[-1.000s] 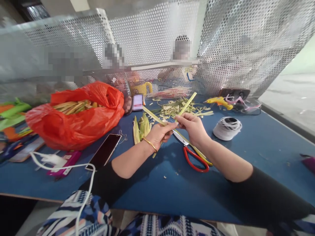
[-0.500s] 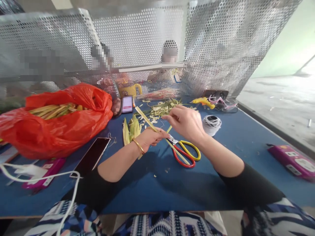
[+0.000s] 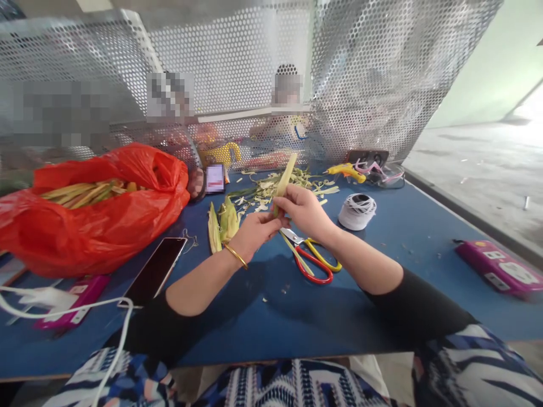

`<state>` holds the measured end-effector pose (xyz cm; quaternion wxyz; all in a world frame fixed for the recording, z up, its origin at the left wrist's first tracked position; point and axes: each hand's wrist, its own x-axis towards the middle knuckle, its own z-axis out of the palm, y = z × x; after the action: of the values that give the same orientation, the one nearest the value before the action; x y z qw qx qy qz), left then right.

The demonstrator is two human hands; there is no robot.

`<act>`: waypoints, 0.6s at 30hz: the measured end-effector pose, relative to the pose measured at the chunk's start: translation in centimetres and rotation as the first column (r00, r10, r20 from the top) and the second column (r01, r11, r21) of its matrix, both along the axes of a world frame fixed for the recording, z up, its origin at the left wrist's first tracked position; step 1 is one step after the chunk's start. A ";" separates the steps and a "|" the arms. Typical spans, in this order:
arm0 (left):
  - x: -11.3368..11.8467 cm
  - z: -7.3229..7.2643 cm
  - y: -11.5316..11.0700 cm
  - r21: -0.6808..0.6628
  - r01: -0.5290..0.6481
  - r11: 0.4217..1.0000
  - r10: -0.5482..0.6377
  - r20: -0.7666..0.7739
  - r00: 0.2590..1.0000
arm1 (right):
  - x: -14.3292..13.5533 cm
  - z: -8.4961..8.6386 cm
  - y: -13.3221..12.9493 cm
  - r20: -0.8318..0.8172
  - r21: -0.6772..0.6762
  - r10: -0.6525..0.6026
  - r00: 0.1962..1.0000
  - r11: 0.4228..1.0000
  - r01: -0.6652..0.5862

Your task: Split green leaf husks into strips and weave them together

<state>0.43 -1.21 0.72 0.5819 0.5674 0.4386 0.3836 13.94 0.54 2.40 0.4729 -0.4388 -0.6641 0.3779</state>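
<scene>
Between my hands, over the middle of the blue table, a pale green strip of husk or leaf (image 3: 287, 174) stands nearly upright. My right hand (image 3: 303, 209) pinches it near its lower part. My left hand (image 3: 257, 229), with a gold bangle at the wrist, is closed around its lower end; my fingers partly hide that end. Just below my hands lie scissors (image 3: 316, 265) with one red and one yellow handle, a thin pale strip (image 3: 303, 258) across them. Left of my left hand rest wider green-yellow husk pieces (image 3: 228, 220). Beyond my hands is a pile of shreds (image 3: 267, 186).
A red plastic bag (image 3: 106, 237) of husk strips stands left, near a dark phone (image 3: 155, 268) and white cable (image 3: 97, 305). To the right are a white yarn ball (image 3: 357, 212), a yellow glue gun (image 3: 348, 172), glasses (image 3: 382, 172) and a purple pouch (image 3: 496, 268). Perforated mesh (image 3: 237, 68) borders the back.
The strip in my left hand has swung from leaning left to nearly upright. My right hand has come down and left to pinch it. The view has shifted slightly.
</scene>
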 end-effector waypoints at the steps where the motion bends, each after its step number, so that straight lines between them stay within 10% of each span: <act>1: 0.0 0.1 0.0 0.045 -0.012 0.999 0.014 -0.038 0.999 | 0.1 0.0 0.1 -0.009 -0.007 -0.011 1.000 1.000 0.011; 7: -0.3 0.5 -0.4 0.105 0.100 0.989 -0.083 -0.157 0.984 | 0.1 0.0 0.4 -0.116 -0.055 -0.056 0.992 0.997 0.050; 18: -0.7 1.0 -0.4 -0.059 0.224 0.973 -0.218 0.092 0.972 | -0.3 1.5 -0.5 -0.200 -0.116 -0.038 0.979 0.993 0.015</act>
<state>-0.29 -1.63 1.76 0.6581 0.5756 0.3606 0.3249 13.61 0.06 3.93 0.5171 -0.4331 -0.5842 0.4515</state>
